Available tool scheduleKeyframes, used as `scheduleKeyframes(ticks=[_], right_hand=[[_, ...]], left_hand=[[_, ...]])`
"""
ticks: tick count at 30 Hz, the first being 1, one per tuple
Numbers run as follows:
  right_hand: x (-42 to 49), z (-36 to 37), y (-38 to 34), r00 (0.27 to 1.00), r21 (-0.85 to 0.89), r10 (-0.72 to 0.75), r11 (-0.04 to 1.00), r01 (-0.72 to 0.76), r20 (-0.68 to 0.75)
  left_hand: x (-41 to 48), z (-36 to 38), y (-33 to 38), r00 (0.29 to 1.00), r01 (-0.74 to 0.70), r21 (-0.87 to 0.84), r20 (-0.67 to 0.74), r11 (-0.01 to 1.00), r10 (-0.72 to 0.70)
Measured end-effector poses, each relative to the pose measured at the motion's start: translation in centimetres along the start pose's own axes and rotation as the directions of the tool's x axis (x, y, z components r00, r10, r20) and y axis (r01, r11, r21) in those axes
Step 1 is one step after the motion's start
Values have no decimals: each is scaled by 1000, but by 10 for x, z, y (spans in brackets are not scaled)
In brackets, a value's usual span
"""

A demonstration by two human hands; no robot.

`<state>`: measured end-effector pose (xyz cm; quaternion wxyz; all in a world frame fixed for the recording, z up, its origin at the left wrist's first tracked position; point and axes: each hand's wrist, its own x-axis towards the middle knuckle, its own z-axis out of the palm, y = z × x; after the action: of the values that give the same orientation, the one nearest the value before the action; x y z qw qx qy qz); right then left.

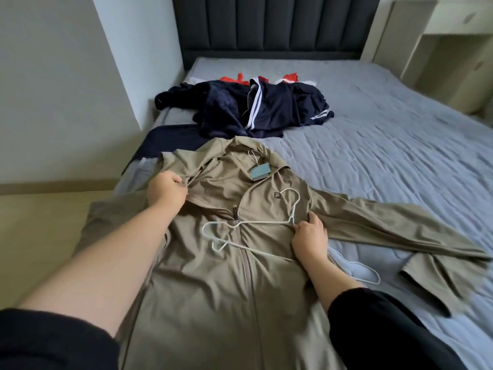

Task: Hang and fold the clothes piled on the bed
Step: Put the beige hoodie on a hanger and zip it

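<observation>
Gripping a khaki zip-up jacket point(213, 289) left of centre, my left hand point(166, 186) has its fingers curled tight into the shoulder fabric beside the hood. Right of centre, the fingers of my right hand point(309, 235) curl round the wire of a white hanger point(266, 222) just below its hook. The jacket lies front up on the grey bed point(386, 145). Its long axis runs from the lower edge of the frame up to the hood, which points at the dark headboard point(266, 22). One sleeve stretches toward the right edge. The hanger lies across the chest with its hook pointing up the frame. A teal tag point(258, 173) sits at the collar. A pile of navy clothes point(253, 110) lies beyond, upper centre.
</observation>
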<state>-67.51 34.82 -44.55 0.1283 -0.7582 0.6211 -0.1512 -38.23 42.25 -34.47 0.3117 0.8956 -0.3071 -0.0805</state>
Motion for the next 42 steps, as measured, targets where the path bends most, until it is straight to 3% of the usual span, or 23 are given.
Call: scheduleKeyframes(ticks=[2, 4, 5, 8, 12, 15, 17, 20, 23, 25, 29, 33, 37, 39, 40, 41, 42], right_hand=[[-11, -17, -4, 996, 90, -82, 992, 84, -27], [-22, -36, -8, 981, 174, -126, 973, 151, -145], [-25, -47, -10, 972, 224, -106, 962, 154, -211], [-25, -79, -20, 959, 289, 3, 954, 83, -285], [-30, -105, -38, 952, 176, 1, 983, 56, -307], [-40, -114, -53, 944, 105, -72, 988, 111, -322], [-48, -119, -62, 942, 47, -124, 988, 145, -312], [-59, -130, -76, 948, -2, -190, 981, 196, -256], [-65, -143, -98, 949, 23, -261, 963, 269, -174], [-67, -150, -120, 960, 83, -263, 959, 271, -97], [-73, -155, -159, 979, 373, -202, 908, 191, -9], [-76, -163, -172, 997, 689, -66, 724, 30, 26], [-81, -185, -173, 997, 816, -66, 574, 64, -31], [-85, -199, -175, 989, 792, -103, 592, 148, -108], [-87, -206, -177, 980, 771, -131, 606, 196, -147], [-89, -212, -178, 970, 749, -165, 616, 244, -180], [-91, -218, -180, 958, 727, -197, 624, 285, -206]], left_hand=[[-14, -10, 1, 991, 129, -218, 75, 967, -115], [-25, -22, 4, 918, 387, -442, 261, 809, -297], [-29, -29, 4, 881, 463, -475, 339, 748, -330], [-39, -47, 4, 867, 492, -527, 373, 693, -332], [-55, -67, 10, 863, 505, -620, 360, 600, -355], [-69, -80, 15, 967, 239, -511, 201, 826, -155], [-79, -92, 17, 994, 21, -405, 109, 914, 26], [-96, -112, 21, 975, -171, -323, 81, 931, 208], [-113, -123, 30, 925, -301, -352, 116, 886, 361], [-128, -128, 36, 888, -357, -375, 149, 856, 435], [-156, -133, 48, 812, -472, -351, 184, 809, 554], [-181, -133, 32, 697, -472, -497, 295, 728, 653], [-175, -142, 1, 767, -395, -408, 347, 823, 540], [-168, -159, -1, 847, -440, -166, 249, 882, 469], [-165, -168, 2, 862, -500, -20, 89, 866, 499], [-163, -177, 6, 798, -581, 92, -132, 809, 588], [-163, -186, 13, 648, -674, 166, -334, 719, 685]])
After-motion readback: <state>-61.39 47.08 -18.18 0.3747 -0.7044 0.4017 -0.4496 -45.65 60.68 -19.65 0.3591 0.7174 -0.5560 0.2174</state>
